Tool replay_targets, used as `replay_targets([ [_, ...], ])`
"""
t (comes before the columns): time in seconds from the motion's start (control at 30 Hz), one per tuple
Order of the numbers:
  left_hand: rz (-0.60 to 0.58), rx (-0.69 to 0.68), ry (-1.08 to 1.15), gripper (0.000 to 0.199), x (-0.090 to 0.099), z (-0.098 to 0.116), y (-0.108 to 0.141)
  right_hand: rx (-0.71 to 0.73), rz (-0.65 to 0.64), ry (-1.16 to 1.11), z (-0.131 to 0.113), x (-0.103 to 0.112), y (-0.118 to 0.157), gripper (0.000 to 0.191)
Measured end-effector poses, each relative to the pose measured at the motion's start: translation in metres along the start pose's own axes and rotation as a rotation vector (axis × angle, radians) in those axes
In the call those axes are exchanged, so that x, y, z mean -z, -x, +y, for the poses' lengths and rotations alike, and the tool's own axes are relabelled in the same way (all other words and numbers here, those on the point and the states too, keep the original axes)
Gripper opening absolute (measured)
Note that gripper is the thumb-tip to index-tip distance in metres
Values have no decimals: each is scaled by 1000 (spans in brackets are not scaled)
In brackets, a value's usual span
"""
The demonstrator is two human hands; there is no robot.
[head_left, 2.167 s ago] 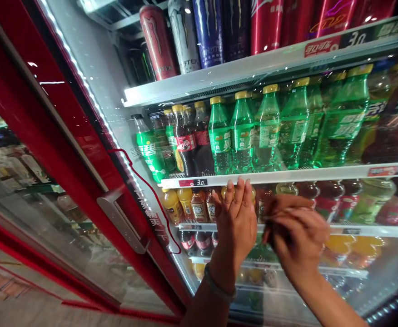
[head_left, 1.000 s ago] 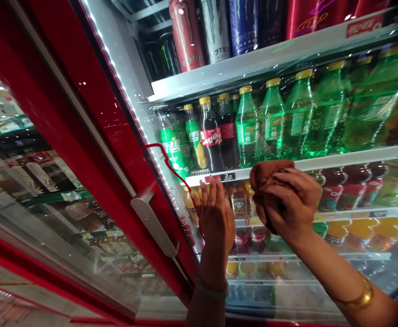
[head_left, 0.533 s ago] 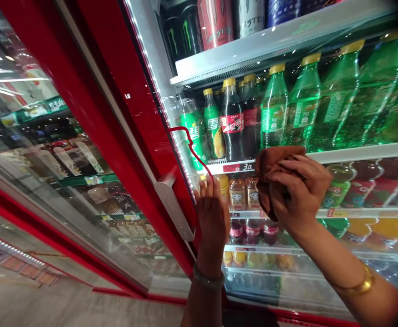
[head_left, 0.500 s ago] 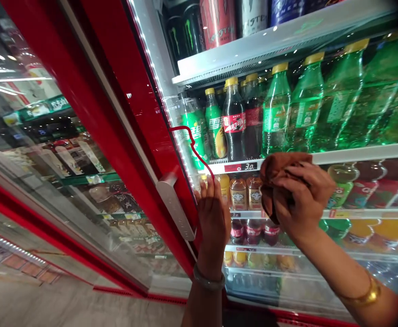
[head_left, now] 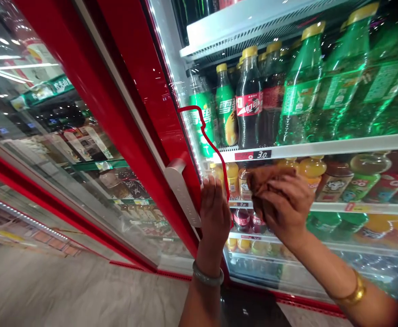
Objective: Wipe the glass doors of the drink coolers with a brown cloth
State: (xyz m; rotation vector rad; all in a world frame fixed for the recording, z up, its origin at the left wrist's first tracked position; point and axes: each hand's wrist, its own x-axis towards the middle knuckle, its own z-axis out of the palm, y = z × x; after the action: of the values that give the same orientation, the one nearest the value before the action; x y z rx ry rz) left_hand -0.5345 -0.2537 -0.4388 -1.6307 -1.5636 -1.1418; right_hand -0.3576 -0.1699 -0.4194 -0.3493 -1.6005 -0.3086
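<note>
My left hand (head_left: 215, 212), a grey bangle at its wrist, is raised with fingers stretched upward beside the silver handle (head_left: 182, 193) of the red-framed glass door (head_left: 158, 104). It seems to rest against the glass. To the right, my right hand (head_left: 284, 202) has its fingers wrapped round a bunched brown cloth (head_left: 265, 181) in front of the lower shelf edge. A gold bracelet circles that wrist. Behind the hands, the cooler shows green bottles (head_left: 303, 86) and a cola bottle (head_left: 250, 104) on a white shelf (head_left: 304, 147).
At left, another glass door (head_left: 93, 118) shows more stocked shelves. Juice bottles (head_left: 367, 179) stand on the lower shelf at right. Grey floor (head_left: 117, 299) lies below the red base, and a dark object (head_left: 250, 309) is at the bottom centre.
My right hand and the cloth have shifted left and slightly down. The view has tilted, so the upper shelf sits higher. My left hand stays near the handle.
</note>
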Motion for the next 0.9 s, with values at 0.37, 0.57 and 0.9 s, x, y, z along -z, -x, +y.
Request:
replay_targets([
  [0.37, -128, -15, 75, 103, 8, 23, 69, -25, -180, -155, -38, -31, 25, 23],
  [0.57, -162, -105, 103, 90, -26, 18, 94, -130, -361, -240, -38, -10, 66, 37],
  [0.9, 145, -234, 71, 53, -41, 26, 33, -202, -437, -242, -4, 40, 55, 58],
])
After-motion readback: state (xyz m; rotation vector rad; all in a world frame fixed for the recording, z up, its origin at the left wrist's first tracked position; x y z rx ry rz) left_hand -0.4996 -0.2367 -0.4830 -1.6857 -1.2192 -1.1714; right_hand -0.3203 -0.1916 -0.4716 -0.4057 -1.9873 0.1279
